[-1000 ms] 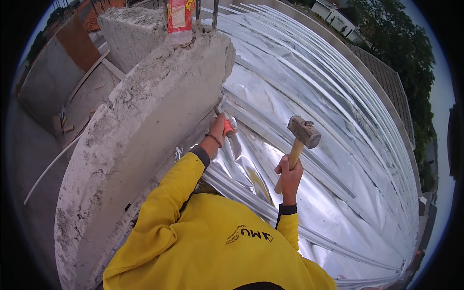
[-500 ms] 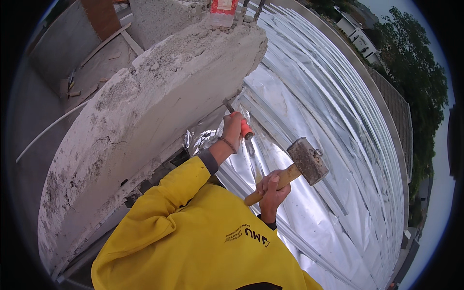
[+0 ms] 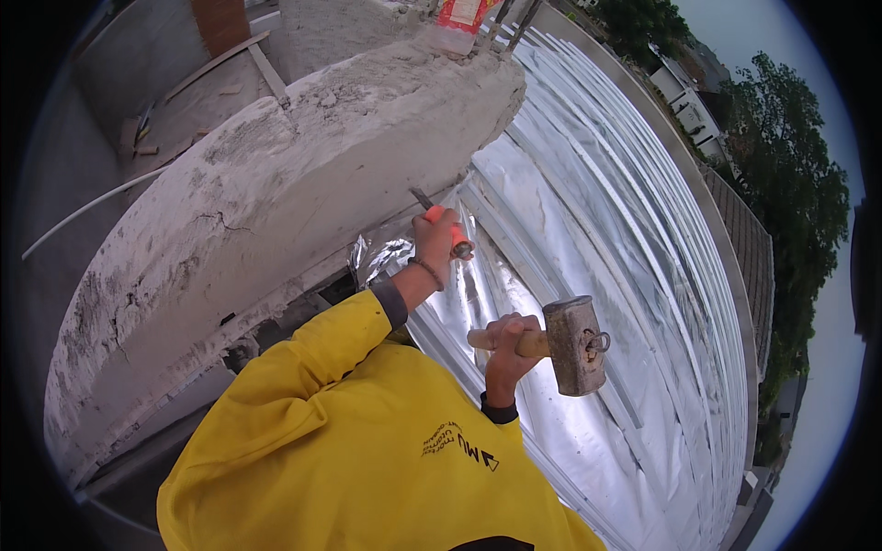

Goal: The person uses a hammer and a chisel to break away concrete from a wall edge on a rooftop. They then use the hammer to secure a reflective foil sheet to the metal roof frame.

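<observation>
My left hand (image 3: 434,243) is closed round the orange grip of a chisel (image 3: 424,199). The chisel's steel tip meets, or nearly meets, the face of the rough grey plastered wall (image 3: 303,184) low on its right side. Its struck end points down to the right. In my right hand (image 3: 511,354) is the short wooden handle of a club hammer (image 3: 576,345), fingers wrapped round it. The blocky, grey, worn head has a metal ring at its end. It hangs below and to the right of the chisel, apart from it.
Shiny foil sheeting with metal battens (image 3: 606,239) slopes away at right. Crumpled foil (image 3: 378,260) lies by the wall's foot, beside broken, dark gaps. A red-and-clear package (image 3: 457,26) and rebar stubs (image 3: 524,20) top the wall. Planks (image 3: 219,64) lie beyond it.
The hammer has swung down a little, its head turned more upright. The chisel and left hand have shifted slightly up and left, while the whole view has tilted a little.
</observation>
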Demonstrator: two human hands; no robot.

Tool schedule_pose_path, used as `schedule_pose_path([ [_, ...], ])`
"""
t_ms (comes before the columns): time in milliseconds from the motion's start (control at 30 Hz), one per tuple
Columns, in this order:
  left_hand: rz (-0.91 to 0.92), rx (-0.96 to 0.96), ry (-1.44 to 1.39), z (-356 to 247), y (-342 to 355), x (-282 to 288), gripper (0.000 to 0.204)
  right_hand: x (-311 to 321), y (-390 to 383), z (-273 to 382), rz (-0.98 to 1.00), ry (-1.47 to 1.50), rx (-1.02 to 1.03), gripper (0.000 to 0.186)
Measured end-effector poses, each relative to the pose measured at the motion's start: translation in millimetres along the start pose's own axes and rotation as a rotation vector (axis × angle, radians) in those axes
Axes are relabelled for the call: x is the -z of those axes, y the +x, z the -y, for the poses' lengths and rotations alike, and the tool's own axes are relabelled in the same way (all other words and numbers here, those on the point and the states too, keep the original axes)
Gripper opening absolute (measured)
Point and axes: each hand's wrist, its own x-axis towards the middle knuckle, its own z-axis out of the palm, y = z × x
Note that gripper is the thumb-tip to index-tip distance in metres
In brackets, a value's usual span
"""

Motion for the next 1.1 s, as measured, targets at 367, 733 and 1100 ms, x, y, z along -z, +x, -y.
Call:
schedule_pose_path([
  [367,-0.033,-0.121,0.053,22.8,28.4,-5.2,0.014,-6.9,53.8,51.4,0.054,0.262,0.445,0.037],
  [733,-0.008,-0.137,0.065,17.3,26.2,-12.2,0.011,28.1,25.3,-35.7,0.175,-0.383,-0.261,0.019],
  [1100,0.044,-0.058,0.026,16.4,20.7,-5.2,0.008,24.8,28.4,-73.9,0.253,-0.398,0.1,0.025],
])
